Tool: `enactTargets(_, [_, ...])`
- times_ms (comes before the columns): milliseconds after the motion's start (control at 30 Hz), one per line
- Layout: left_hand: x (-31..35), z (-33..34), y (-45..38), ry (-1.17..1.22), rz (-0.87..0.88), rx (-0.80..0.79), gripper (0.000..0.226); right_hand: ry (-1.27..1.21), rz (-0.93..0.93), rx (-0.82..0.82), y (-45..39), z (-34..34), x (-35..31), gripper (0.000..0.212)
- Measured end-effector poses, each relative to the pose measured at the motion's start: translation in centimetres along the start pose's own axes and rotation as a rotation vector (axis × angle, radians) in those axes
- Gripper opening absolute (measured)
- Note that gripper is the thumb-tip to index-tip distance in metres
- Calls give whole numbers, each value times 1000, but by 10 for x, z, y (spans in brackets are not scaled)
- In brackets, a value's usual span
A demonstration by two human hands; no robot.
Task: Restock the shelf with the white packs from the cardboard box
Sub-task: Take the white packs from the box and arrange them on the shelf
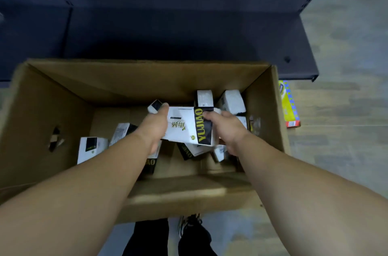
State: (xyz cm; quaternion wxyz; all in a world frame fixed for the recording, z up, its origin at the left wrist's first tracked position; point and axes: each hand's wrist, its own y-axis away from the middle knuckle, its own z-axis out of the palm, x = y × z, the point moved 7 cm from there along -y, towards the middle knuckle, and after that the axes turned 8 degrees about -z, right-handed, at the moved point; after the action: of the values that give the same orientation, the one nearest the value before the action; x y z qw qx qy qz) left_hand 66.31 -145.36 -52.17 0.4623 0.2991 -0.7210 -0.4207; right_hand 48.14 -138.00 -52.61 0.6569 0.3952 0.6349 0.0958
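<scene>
From the head view, both hands reach down into the open box [63, 96], which stands on the floor [346, 109] in front of the dark shelf [189, 31]. The left hand [154, 127] and right hand [225, 127] hold one white pack [184, 125] between them above the box's contents, each grip clamped on an end of it: left fingers curled over its far left corner, right fingers over the black band printed YUJIAO. More packs [92, 148] lie loose and tilted on the box bottom, some leaning at the far right corner. A yellow carton [288, 104] lies on the floor just right of the box. A shoe [189, 224] shows below the box's near wall.
</scene>
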Motion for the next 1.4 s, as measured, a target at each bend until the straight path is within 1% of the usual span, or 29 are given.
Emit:
enactTargets(67, [12, 4, 16, 2, 58, -16, 54, -35, -46, -8, 11, -11, -18, 24])
enactTargets(167, [34, 4, 47, 10, 139, -8, 51, -66, -131, -22, 29, -25, -53, 25])
enactTargets(267, [62, 0, 80, 23, 246, 11, 50, -70, -250, 8, 51, -39, -96, 22])
enactTargets(367, [92, -4, 114, 81, 366, 33, 43, 7, -370, 96, 69, -51, -136, 36])
enactTargets(433, [109, -8, 139, 96, 437, 58, 40, 10, -427, 158, 83, -59, -158, 40])
enactTargets(567, [135, -16, 180, 111, 590, 69, 48, 17, -568, 212, 117, -72, -199, 31])
enactTargets(633, [145, -19, 198, 130, 653, 57, 48, 11, -642, 225, 135, -76, -217, 27])
enactTargets(733, [161, -24, 226, 168, 729, 47, 44, -11, -725, 250, 156, -78, -242, 33])
enactTargets(833, [176, -34, 249, 195, 786, 59, 46, -41, -792, 246, 171, -76, -264, 30])
enactTargets(967, [190, -50, 264, 197, 833, 73, 48, -54, -851, 234, 180, -68, -285, 27])
enactTargets(1067, [200, -62, 267, 197, 846, 50, 50, -61, -882, 240, 178, -59, -298, 20])
enactTargets(1233, [217, -80, 267, 170, 861, 34, 50, -85, -902, 271, 174, -41, -314, 28])
enactTargets(1267, [220, -83, 268, 161, 868, 35, 48, -90, -900, 285, 173, -38, -317, 28])
enactTargets(1367, [231, -86, 271, 153, 901, 19, 30, -133, -886, 309, 168, -32, -322, 22])
enactTargets(1400, [234, -85, 271, 151, 911, -2, 30, -136, -877, 323, 166, -31, -323, 23])
